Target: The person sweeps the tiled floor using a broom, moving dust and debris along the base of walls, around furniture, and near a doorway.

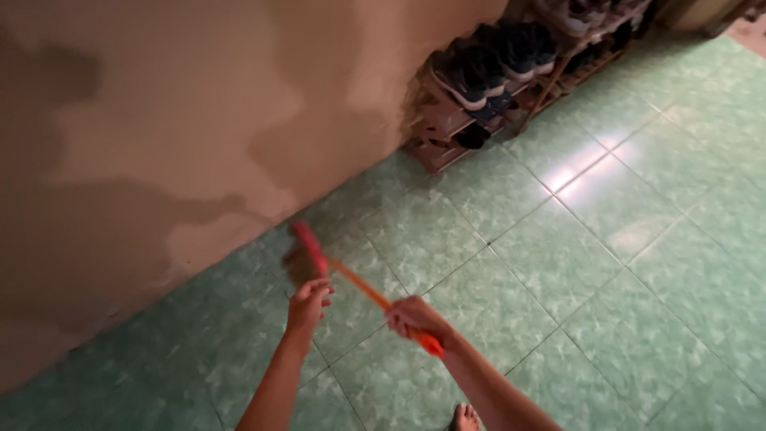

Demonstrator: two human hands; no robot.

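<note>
1. Orange plastic forms the handle of a short broom (363,289), which runs from the red-backed brush head by the wall down toward the person; the picture is blurred here, so its bristles cannot be made out.
2. Right hand (415,318) – fingers curled tight around the near end of the broom handle, with a short stub of orange showing past the fist.
3. Left hand (309,302) sits beside the handle, nearer the brush head than the right hand; its fingers look loosely bent and close together, but whether they touch the handle cannot be told.
4. Brush head lies low over the green tiled floor (638,263), just short of where the floor meets the stained beige wall (175,120), which is patched with darker blotches.
5. Farther along that wall from the broom stands a low wooden shoe rack (455,128) – dark blue and black shoes (487,68) fill its shelves, and one dark shoe rests on its lowest level.
6. Pale glare from a light falls on the tiles on the open-floor side of the rack, well apart from the broom.
7. Bare toes (465,417) of one foot show at the bottom edge, just below the right forearm.
8. No packages, labels or signs can be made out.
</note>
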